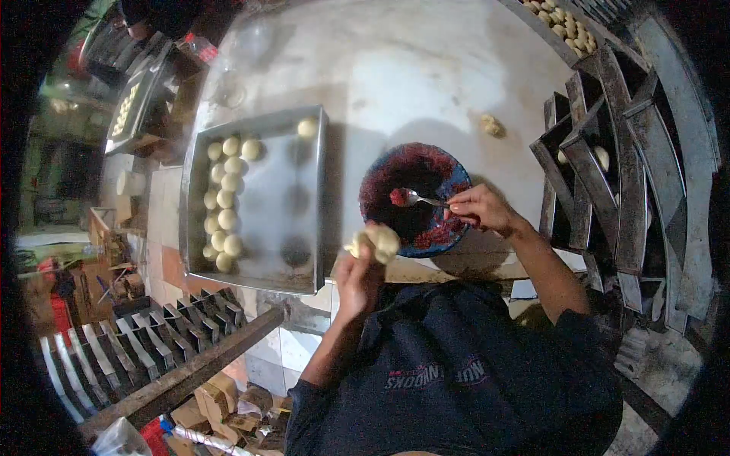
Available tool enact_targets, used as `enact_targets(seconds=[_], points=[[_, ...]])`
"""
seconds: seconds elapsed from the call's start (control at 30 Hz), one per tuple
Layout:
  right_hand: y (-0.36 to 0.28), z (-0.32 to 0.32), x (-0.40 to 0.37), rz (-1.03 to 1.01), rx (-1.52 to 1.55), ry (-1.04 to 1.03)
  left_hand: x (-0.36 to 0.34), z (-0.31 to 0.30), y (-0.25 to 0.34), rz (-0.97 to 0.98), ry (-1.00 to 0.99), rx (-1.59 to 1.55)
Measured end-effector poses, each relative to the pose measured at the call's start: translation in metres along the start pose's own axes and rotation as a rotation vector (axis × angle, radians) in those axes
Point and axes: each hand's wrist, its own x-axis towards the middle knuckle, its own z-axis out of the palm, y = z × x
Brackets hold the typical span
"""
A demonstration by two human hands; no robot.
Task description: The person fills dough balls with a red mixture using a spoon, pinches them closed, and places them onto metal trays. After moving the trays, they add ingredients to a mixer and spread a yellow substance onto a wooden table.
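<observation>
Between the fingers of my left hand (357,277) is a flattened piece of pale dough (377,243), just left of the bowl's near edge. My right hand (483,210) is closed on the handle of a metal spoon (414,197), with a lump of red filling (398,197) in its tip. The spoon is over a blue bowl (458,176) whose inside is smeared with dark red filling. To the left lies a metal tray (266,205) with several round dough balls (226,220) in rows along its left side and one ball (307,128) at its top right corner.
A small dough scrap (493,125) lies on the table (426,76) beyond the bowl. Stacked metal pans (593,167) stand at the right. Another tray of dough pieces (563,26) is at the top right. Metal racks (144,342) are at the lower left. Part of another person (152,15) shows at the top left.
</observation>
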Motion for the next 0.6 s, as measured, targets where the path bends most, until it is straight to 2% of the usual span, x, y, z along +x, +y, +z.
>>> enact_targets(seconds=[0.07, 0.1, 0.13, 0.2, 0.23, 0.27, 0.33, 0.37, 0.43, 0.47, 0.53, 0.57, 0.6], points=[[0.012, 0.015, -0.010, -0.407, 0.046, 0.081, 0.011, -0.002, 0.011, -0.162, 0.161, 0.003], [0.031, 0.030, -0.003, -0.716, -0.127, 0.291, 0.020, -0.006, 0.005, -0.156, 0.192, -0.002], [0.033, 0.037, -0.004, -0.711, -0.121, 0.292, 0.026, 0.005, 0.007, -0.162, 0.194, 0.000], [0.033, 0.048, -0.006, -0.946, -0.644, 0.449, 0.033, 0.032, 0.016, -0.159, 0.143, -0.112], [0.033, 0.054, -0.012, -0.870, -0.777, 0.508, 0.035, 0.026, 0.017, -0.184, 0.117, -0.130], [0.036, 0.058, -0.016, -0.874, -0.776, 0.516, 0.036, 0.018, 0.013, -0.182, 0.110, -0.125], [0.044, 0.063, -0.021, -0.754, -0.981, 0.698, 0.036, 0.004, 0.007, -0.170, 0.190, -0.095], [0.048, 0.063, -0.021, -0.757, -0.977, 0.701, 0.035, 0.003, 0.006, -0.153, 0.280, -0.103], [0.053, 0.062, -0.021, -0.624, -1.048, 0.719, 0.026, 0.002, 0.014, -0.137, 0.247, -0.108], [0.042, 0.065, -0.022, -0.623, -1.047, 0.725, 0.022, 0.003, 0.017, -0.119, 0.215, -0.122], [0.010, 0.083, -0.022, -0.920, -0.960, 0.846, 0.013, 0.005, 0.018, -0.084, 0.170, -0.135], [-0.001, 0.100, -0.020, -0.938, -0.550, 0.689, 0.007, 0.012, 0.021, -0.072, 0.156, -0.150], [-0.009, 0.114, -0.018, -0.864, -0.273, 0.555, 0.000, 0.016, 0.021, -0.058, 0.143, -0.166]])
